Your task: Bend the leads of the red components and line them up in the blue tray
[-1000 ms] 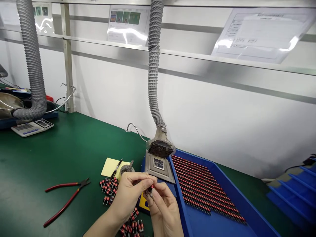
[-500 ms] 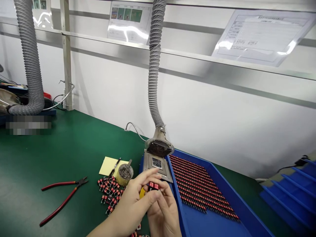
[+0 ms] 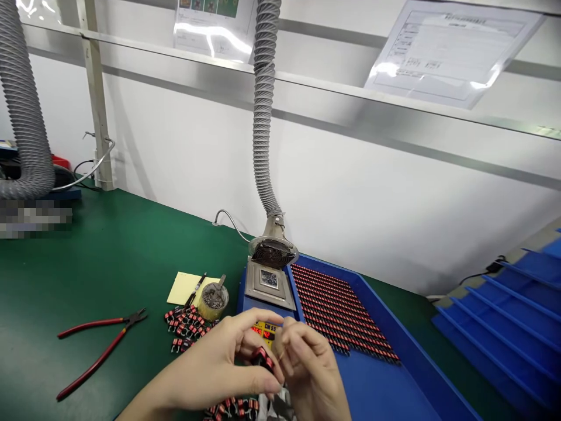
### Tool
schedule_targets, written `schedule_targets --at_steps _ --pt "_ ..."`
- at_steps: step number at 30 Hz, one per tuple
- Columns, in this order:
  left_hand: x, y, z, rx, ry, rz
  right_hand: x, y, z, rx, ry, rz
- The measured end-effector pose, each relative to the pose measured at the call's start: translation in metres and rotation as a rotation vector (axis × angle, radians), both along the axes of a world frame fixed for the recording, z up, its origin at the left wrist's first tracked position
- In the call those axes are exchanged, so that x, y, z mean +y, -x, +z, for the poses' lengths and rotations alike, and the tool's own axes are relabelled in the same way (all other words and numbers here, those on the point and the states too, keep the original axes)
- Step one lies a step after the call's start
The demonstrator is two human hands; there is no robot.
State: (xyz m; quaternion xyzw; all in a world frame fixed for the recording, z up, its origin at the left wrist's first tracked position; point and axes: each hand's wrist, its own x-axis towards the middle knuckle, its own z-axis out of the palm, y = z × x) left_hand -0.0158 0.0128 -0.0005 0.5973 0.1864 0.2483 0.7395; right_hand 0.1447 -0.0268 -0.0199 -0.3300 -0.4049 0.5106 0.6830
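Between the curled fingers and thumb of my left hand [image 3: 214, 365] is a small red-and-black wound coil [image 3: 263, 358]. My right hand [image 3: 315, 368] is beside it, fingertips pinched together close to the left fingers; whatever they hold is too small to make out. Loose coils of the same sort lie in one pile [image 3: 188, 327] left of my hands and another pile [image 3: 236, 408] below them. Just past my hands stands a blue solder pot with a metal top plate [image 3: 284, 297], a square opening of shiny metal and a yellow display panel [image 3: 265, 328], partly covered by my fingers.
A blue tray [image 3: 368, 386] at right holds rows of coils. Red-handled pliers [image 3: 103, 351] lie at left. A jar [image 3: 213, 301] with a metal tool stands beside yellow paper [image 3: 179, 287] and a pen [image 3: 196, 289]. A fume hose [image 3: 264, 117] hangs above the pot.
My hands have drawn slightly apart. The coil, earlier between both hands, is now in my left hand, tilted, while my right fingers pinch beside it. The view has shifted a little right.
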Motion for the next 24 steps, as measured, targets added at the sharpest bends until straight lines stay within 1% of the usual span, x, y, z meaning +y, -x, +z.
schedule_targets --at_steps 2,3,5,7,8,10,13,18,24 --pt "0.0 0.002 0.002 0.043 -0.019 -0.001 -0.002 -0.005 0.002 0.075 -0.001 -0.093" --pt "0.0 0.003 0.002 0.038 -0.021 0.018 -0.003 -0.008 0.002 0.048 -0.016 -0.13" --pt "0.0 0.004 0.003 -0.011 -0.011 0.095 -0.006 -0.011 0.0 -0.119 -0.047 -0.156" --pt "0.0 0.004 0.002 -0.049 -0.008 0.153 -0.006 -0.009 -0.003 -0.312 -0.062 -0.137" --pt "0.0 0.003 0.002 -0.048 -0.012 0.162 -0.006 -0.007 -0.004 -0.377 -0.067 -0.127" --pt "0.001 0.003 0.001 -0.023 -0.025 0.168 -0.004 -0.001 -0.007 -0.437 -0.066 -0.129" --pt "0.002 0.003 0.002 0.034 -0.063 0.177 -0.002 0.006 -0.008 -0.438 -0.05 -0.157" --pt "0.0 0.003 0.003 0.066 -0.122 0.173 -0.002 0.008 -0.006 -0.434 -0.057 -0.154" --pt "-0.003 0.001 0.004 -0.005 -0.127 0.132 -0.006 0.008 -0.006 -0.304 -0.017 -0.221"
